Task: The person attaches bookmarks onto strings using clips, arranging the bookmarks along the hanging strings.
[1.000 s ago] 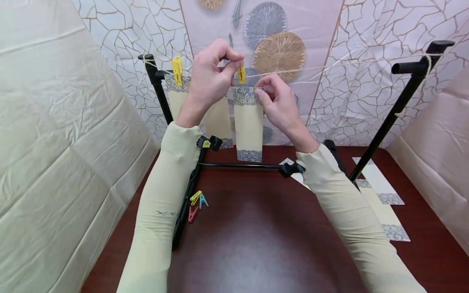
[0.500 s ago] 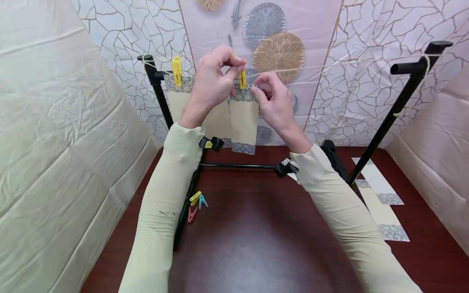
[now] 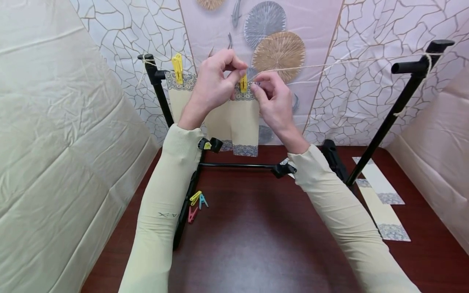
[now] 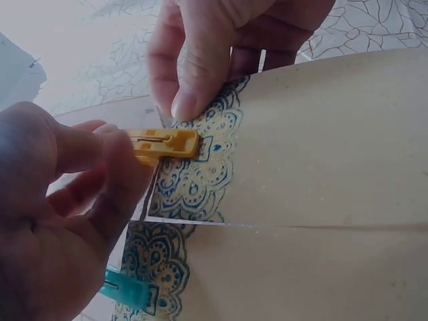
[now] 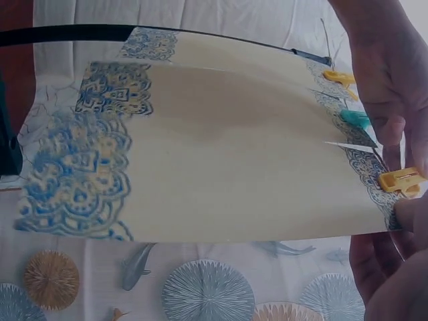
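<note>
My left hand (image 3: 216,83) pinches a yellow clothespin (image 3: 243,84) between thumb and finger. The clothespin's tip sits over the patterned top edge of a cream paper strip (image 3: 245,122). At that strip's upper right corner, my right hand (image 3: 275,95) pinches the edge against the string (image 3: 311,66). Just left hangs a second cream strip (image 3: 218,122) with a teal clothespin (image 4: 127,289), seen in the left wrist view. Farther left, another yellow clothespin (image 3: 177,68) is on a third strip (image 3: 180,93), partly hidden by my left hand.
The string runs between a left black post (image 3: 157,87) and a right black post (image 3: 384,122), with a crossbar (image 3: 238,165) low between them. Loose yellow (image 3: 196,197), blue (image 3: 203,200) and red clothespins (image 3: 192,214) lie on the table. Patterned strips (image 3: 382,209) lie at right.
My right hand has shifted slightly left with the strip, bringing its top edge up to the string. The yellow clothespin has come down over that edge.
</note>
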A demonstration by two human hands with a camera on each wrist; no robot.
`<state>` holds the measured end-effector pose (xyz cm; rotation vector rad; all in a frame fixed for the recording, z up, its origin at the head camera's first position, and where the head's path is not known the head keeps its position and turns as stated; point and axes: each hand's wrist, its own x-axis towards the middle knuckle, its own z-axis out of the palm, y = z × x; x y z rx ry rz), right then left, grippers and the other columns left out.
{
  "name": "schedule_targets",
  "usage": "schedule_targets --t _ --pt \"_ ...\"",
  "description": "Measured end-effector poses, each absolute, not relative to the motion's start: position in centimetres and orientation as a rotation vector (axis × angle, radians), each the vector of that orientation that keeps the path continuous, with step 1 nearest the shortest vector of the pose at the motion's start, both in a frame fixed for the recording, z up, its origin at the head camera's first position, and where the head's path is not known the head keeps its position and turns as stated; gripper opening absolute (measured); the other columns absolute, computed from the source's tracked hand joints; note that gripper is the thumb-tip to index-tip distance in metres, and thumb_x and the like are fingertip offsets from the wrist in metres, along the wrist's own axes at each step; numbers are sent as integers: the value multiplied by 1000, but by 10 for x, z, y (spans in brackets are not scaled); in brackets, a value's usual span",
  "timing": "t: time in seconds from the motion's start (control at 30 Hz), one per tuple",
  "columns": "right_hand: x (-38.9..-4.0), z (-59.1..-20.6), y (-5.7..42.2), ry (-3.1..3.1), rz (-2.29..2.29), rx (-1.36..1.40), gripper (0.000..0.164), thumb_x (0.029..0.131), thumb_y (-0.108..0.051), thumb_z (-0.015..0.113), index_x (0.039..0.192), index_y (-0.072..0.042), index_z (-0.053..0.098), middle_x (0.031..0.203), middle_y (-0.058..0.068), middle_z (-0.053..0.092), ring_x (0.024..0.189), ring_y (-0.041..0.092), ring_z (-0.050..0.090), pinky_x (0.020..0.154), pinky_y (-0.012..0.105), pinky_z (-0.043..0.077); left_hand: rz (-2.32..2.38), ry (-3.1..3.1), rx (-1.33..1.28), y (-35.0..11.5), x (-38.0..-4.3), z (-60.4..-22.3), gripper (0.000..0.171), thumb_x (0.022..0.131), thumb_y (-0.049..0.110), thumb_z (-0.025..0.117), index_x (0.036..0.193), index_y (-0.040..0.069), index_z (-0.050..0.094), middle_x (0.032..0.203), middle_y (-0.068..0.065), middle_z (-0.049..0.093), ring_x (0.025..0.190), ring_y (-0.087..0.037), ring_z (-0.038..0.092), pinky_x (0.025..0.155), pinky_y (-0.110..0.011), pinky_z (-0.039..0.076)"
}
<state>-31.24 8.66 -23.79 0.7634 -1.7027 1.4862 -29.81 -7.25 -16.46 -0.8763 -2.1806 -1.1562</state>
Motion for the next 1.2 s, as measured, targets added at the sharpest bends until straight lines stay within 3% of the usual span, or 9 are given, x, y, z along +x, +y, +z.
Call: schedule_targets --t 0.1,0.2,0.33,0.57,0.63,0.93,1.1,1.2 --pt "-313 -239 87 -1668 1537 742 18 91 0 65 103 6 53 61 4 57 49 2 40 47 19 29 -1209 -2216 -894 -73 -298 -164 7 95 7 62 98 1 65 102 -6 69 62 -17 62 51 -27 52" --pt "-313 -239 88 -1659 1571 712 20 89 1 66 103 0 51 62 -1 58 51 3 42 48 19 30 -1248 -2248 -885 -75 -298 -165 10 96 9 61 102 3 64 104 -6 69 69 -18 64 55 -29 54" --pt "-312 -240 91 -1684 1591 708 24 89 2 65 107 -1 50 68 4 62 55 5 49 51 19 36 -1257 -2288 -851 -78 -297 -166 12 97 12 61 106 5 65 108 -3 68 71 -19 67 62 -30 56" --pt "-301 -249 100 -1814 1429 680 32 90 0 62 119 5 49 82 14 68 63 4 59 59 18 48 -1280 -2290 -850 -81 -291 -166 14 97 12 60 107 5 66 127 -3 60 105 -13 69 72 -26 59" --pt "-296 -252 104 -1834 1383 677 32 90 0 61 120 4 50 85 15 69 66 1 60 61 16 49 -1281 -2285 -851 -81 -289 -166 15 97 12 60 108 4 66 131 -3 58 108 -13 68 73 -27 59" --pt "-282 -275 130 -1930 1284 684 20 91 -3 64 109 3 61 87 15 71 70 -3 59 63 14 47 -1383 -2127 -938 -91 -279 -175 18 97 7 57 112 -1 64 141 -7 56 106 -13 68 79 -31 57" --pt "-283 -294 149 -2023 1264 685 15 92 -5 63 105 2 63 87 15 72 69 -5 58 63 14 46 -1425 -2040 -1010 -103 -270 -188 17 97 5 58 110 -4 64 130 -12 63 104 -21 69 80 -25 55" --pt "-285 -304 158 -2106 1224 647 16 93 -9 63 106 0 63 88 13 72 70 -7 57 64 13 46 -1421 -2028 -1031 -109 -267 -198 18 97 7 59 109 -4 64 119 -15 68 89 -27 68 73 -23 53"
